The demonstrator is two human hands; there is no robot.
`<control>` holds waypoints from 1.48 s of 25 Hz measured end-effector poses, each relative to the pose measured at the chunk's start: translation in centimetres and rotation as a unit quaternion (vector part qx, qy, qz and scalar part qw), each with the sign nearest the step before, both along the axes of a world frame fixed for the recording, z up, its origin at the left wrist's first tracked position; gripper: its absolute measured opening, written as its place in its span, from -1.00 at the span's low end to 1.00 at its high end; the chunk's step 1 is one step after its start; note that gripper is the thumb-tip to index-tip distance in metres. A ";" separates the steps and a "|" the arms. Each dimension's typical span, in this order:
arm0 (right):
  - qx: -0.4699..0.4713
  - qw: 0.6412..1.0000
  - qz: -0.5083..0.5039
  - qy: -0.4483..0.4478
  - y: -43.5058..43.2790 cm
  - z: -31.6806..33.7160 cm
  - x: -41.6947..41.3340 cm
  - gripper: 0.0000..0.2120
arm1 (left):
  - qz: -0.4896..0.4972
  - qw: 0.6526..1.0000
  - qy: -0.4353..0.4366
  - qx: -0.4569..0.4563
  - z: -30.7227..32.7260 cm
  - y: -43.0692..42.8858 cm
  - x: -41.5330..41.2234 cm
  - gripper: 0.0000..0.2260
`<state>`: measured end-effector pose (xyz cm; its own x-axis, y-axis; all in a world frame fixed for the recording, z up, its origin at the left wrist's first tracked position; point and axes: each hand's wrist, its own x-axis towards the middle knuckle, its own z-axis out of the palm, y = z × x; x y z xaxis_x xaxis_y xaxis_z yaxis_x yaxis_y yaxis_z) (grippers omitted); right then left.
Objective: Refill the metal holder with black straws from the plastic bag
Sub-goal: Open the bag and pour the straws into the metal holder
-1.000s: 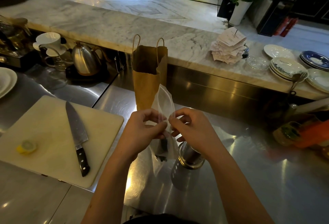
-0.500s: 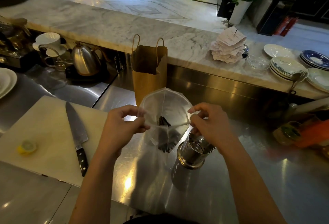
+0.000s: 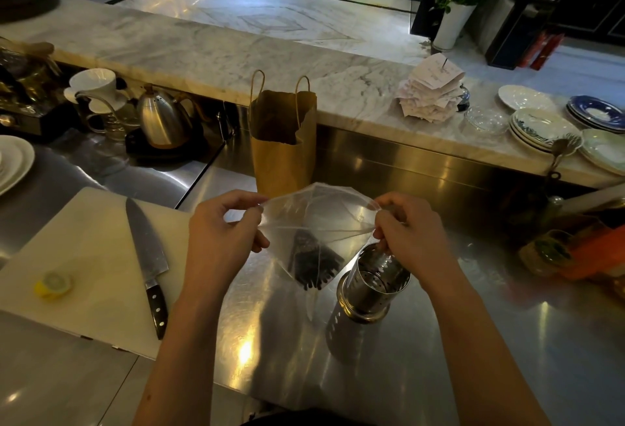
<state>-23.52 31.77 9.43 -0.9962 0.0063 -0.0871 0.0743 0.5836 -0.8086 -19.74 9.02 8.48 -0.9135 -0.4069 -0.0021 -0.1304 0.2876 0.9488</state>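
Two hands | left hand (image 3: 221, 239), right hand (image 3: 411, 236) | plastic bag (image 3: 318, 222) stretched between

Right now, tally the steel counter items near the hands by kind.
Plastic bag: 1
Metal holder: 1
Paper bag: 1
Cutting board: 1
Knife: 1
Kettle: 1
Total: 6

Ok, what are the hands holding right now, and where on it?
Both hold the plastic bag by its mouth: left hand pinches the left rim, right hand the right, stretching it open.
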 end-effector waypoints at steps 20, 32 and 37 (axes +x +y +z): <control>-0.171 0.984 0.032 0.023 -0.6 0.7 1.0 -0.75 | -0.073 0.991 0.078 0.078 0.3 1.5 0.6 -0.81; -0.444 0.884 0.063 -0.131 1.1 1.8 1.2 -0.68 | -0.285 0.939 -0.048 0.187 -7.6 1.1 1.0 -0.21; -0.547 0.815 0.068 -0.176 1.2 1.5 1.7 -0.32 | -0.363 0.912 -0.114 0.156 -8.8 0.9 0.8 -0.24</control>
